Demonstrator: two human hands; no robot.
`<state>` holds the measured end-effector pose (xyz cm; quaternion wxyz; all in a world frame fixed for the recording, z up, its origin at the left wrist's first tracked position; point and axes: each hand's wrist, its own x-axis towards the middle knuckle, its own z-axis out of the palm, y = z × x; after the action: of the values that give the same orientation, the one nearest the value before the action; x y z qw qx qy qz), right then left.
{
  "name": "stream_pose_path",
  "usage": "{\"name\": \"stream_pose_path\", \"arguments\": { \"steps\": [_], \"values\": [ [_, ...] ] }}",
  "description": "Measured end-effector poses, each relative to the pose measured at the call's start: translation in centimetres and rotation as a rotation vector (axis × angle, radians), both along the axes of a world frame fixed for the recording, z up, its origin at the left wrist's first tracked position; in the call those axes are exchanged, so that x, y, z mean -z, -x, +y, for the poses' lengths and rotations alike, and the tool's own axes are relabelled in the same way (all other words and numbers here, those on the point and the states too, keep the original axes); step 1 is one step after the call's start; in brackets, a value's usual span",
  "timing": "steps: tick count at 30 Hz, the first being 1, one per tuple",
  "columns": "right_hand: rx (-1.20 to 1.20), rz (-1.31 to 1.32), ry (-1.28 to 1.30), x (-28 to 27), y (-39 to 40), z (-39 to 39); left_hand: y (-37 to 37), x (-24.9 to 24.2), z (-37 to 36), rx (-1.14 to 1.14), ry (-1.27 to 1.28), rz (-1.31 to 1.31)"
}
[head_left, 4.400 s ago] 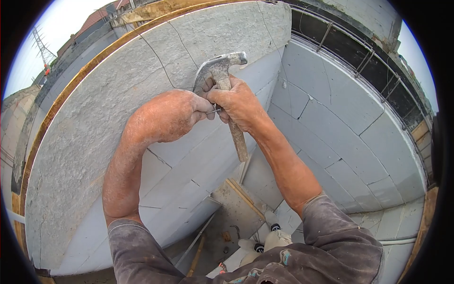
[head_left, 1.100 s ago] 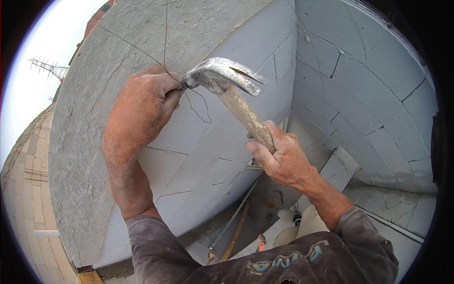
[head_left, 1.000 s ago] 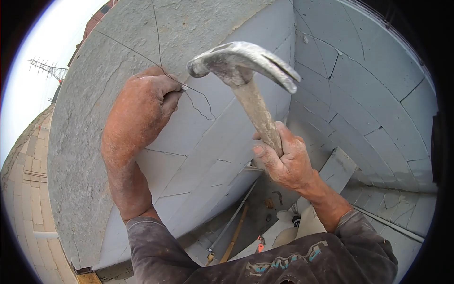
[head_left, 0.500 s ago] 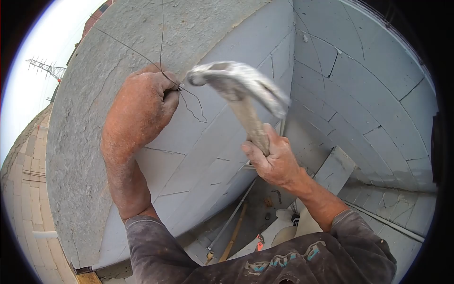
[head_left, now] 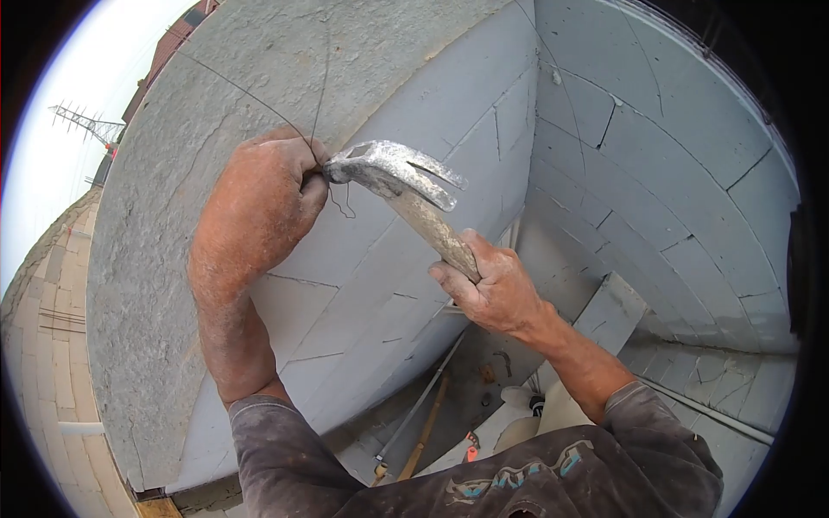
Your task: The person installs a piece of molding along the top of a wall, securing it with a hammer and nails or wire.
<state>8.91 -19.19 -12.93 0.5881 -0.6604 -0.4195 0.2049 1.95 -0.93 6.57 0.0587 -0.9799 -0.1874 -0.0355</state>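
Steel claw hammer (head_left: 393, 170) gripped in right hand (head_left: 490, 287); left hand (head_left: 263, 198) fingers pinch thin wire (head_left: 318, 112); shirt lettering unreadable.

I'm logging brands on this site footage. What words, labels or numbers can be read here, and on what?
Print on the chest of the shirt: pale and teal letters, seen upside down and folded, too distorted to read.
Claw hammer: no marking shows on head or handle.
Grey block wall: no writing.
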Motion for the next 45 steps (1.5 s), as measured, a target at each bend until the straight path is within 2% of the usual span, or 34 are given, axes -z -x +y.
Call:
{"name": "stream_pose_path", "arguments": {
  "steps": [6,9,12,14,15,18,20,22,24,27,30,32,34,36,39,41,43,45],
  "values": [
    [0.179,-0.023,-0.411,0.2,0.1,-1.0,1.1,1.3,1.9,0.19,0.056,-0.162],
    [0.188,0.039,-0.452,0.5,-0.2,-1.1,2.0,-0.5,1.5,0.155,0.276,-0.127],
    [0.183,0.049,-0.43,0.8,-0.5,-1.1,2.9,-2.0,1.4,0.386,0.635,-0.38],
    [0.19,-0.006,-0.352,0.3,-0.5,-1.2,3.0,-2.6,2.1,0.468,0.659,-0.369],
    [0.192,-0.036,-0.309,0.0,-0.6,-1.3,2.9,-2.7,2.6,0.474,0.709,-0.398],
    [0.181,0.077,-0.505,-0.5,0.4,-1.2,2.7,-2.6,3.8,0.42,0.921,-0.545],
    [0.078,0.174,-0.729,0.7,1.0,-0.6,3.0,-3.0,3.1,0.318,0.875,-0.563],
    [0.044,0.135,-0.527,0.7,1.5,-0.2,3.2,-3.1,2.6,0.213,0.772,-0.564],
    [0.072,-0.055,0.089,-0.1,1.6,0.5,3.4,-2.8,2.9,0.189,0.754,-0.503],
    [0.035,0.044,-0.044,-0.3,1.7,0.1,3.1,-2.6,3.1,0.191,0.7,-0.47],
    [0.125,0.225,-0.488,0.6,2.8,-0.8,3.3,-2.5,2.7,0.148,0.673,-0.488],
    [0.081,0.337,-0.679,1.8,3.3,0.5,3.5,-2.4,2.7,0.12,0.674,-0.494],
    [0.05,0.257,-0.487,1.8,2.9,1.3,3.5,-2.6,2.7,0.114,0.68,-0.499],
    [0.05,0.005,0.096,1.2,2.2,1.5,3.5,-2.6,2.9,0.116,0.689,-0.491],
    [0.061,0.205,-0.147,-0.8,2.2,-0.3,3.4,-2.5,2.8,0.117,0.708,-0.475],
    [0.066,0.356,-0.544,0.9,3.1,0.2,3.4,-2.6,2.8,0.117,0.71,-0.478],
    [0.05,0.327,-0.451,1.8,3.6,1.0,3.5,-2.6,2.5,0.121,0.71,-0.484],
    [0.015,0.075,0.102,1.5,2.3,2.4,3.6,-2.7,2.7,0.104,0.72,-0.496]
  ]
}}
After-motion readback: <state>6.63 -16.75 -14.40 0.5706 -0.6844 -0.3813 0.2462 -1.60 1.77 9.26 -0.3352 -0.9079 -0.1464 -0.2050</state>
